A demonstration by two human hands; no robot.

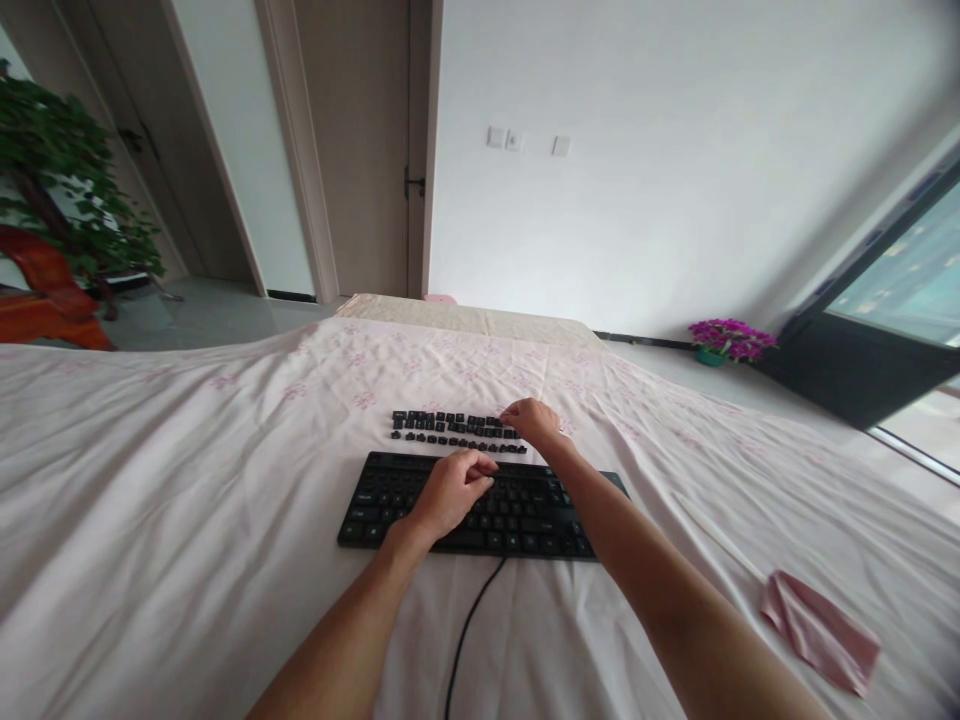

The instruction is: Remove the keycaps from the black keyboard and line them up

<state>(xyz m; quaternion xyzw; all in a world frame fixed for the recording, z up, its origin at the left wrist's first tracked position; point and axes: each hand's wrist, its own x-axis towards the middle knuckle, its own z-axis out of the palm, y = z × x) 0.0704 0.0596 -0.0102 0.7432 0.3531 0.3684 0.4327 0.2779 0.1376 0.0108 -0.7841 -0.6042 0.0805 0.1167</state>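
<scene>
A black keyboard (pixel 517 545) lies on the cloth in front of me, its cable running toward me. Beyond its far edge, loose black keycaps (pixel 450 428) are set out in rows. My right hand (pixel 534 420) reaches over the keyboard to the right part of these rows, fingertips pinched together at a keycap (pixel 492 421) in the farthest row. Over the keyboard's far middle hovers my left hand (pixel 454 488), thumb and fingers drawn together. Whatever sits between the left fingertips is too small to make out. Both forearms cover parts of the keyboard.
A pale floral cloth (pixel 225 470) with folds covers the surface. On the right lie a pink cloth piece (pixel 821 630) and a thin pale stick (pixel 720 535). Farther off are a potted purple flower (pixel 731 340), a leafy plant (pixel 75 180) and a reddish wooden chair (pixel 49 290).
</scene>
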